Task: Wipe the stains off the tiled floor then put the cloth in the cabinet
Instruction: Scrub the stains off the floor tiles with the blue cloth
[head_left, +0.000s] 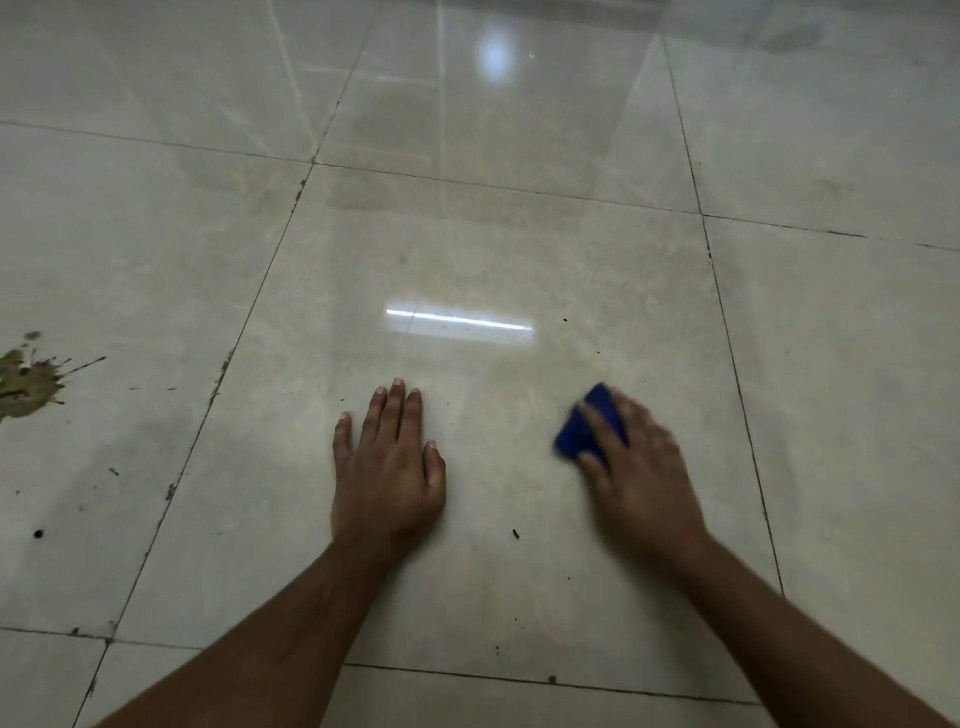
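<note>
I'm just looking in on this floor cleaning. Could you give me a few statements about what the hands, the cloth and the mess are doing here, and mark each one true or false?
1. The right hand presses a blue cloth onto the tiled floor. True.
2. The left hand holds a second cloth. False: it lies flat and empty on the tile, fingers spread.
3. A brownish splatter stain lies far to the left, on a different tile from the hands. True.
4. The cloth is covering that splatter. False: the cloth is well to the right of it, apart from it.
5. Small dark specks dot the tile around the hands. True.
</note>
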